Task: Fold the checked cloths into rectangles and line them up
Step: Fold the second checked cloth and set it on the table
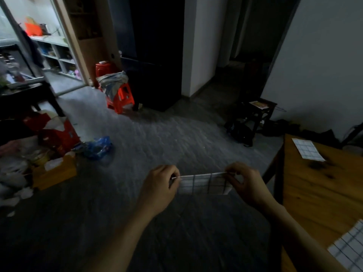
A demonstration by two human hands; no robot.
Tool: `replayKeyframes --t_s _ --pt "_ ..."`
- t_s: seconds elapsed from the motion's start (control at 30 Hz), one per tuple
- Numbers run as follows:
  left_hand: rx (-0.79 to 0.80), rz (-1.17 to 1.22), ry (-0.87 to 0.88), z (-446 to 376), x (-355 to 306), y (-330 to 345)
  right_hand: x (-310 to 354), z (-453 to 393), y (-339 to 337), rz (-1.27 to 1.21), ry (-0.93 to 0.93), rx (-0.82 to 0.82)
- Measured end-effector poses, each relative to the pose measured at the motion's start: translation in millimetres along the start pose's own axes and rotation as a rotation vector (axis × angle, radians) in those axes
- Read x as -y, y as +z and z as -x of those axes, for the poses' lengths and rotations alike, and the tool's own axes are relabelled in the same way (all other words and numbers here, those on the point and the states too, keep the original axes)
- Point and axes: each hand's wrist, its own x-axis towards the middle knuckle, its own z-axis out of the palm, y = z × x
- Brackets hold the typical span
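A white cloth with dark checked lines [204,183] is held taut in the air above the grey floor [149,138], left of the wooden table [318,189]. Its left top corner is pinched by the left hand [161,183], its right by the right hand [245,183]. A folded checked cloth [307,149] lies far on the table; another checked cloth [349,250] lies at its near edge.

Checked cloth [348,250] at the table's near corner, edge-cropped.

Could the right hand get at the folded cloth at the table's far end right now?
Probably not yet: the right hand is pinching the held cloth with the left hand. Nothing blocks the folded cloth otherwise.
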Motion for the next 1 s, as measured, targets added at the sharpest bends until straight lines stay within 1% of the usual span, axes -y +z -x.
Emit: replayKeyframes --t_s 0.1,0.23,0.33,0.47,0.7,0.8,1.0 --pt "-0.016 0.052 0.036 -39.0 30.1 -7.2 13.7 -31.7 4.1 0.028 0.056 -0.029" --pt "-0.008 0.108 0.129 -91.1 60.3 -10.9 20.5 -66.6 9.2 0.083 0.117 -0.072" --pt "0.006 0.135 0.177 -119.5 76.8 -4.8 15.8 -85.5 16.3 0.110 0.154 -0.093" --pt "0.052 0.166 0.185 -159.8 100.3 19.7 -5.7 -111.6 24.0 0.115 0.190 -0.095" --pt "0.133 0.197 0.208 -242.5 101.6 80.4 -81.1 -171.4 25.4 0.039 0.255 -0.164" --pt "0.157 0.191 0.212 -289.3 97.9 106.4 -121.1 -206.2 18.6 -0.001 0.256 -0.197" --pt "0.192 0.168 0.241 -393.3 86.9 153.4 -191.3 -265.4 -6.4 -0.045 0.315 -0.251"
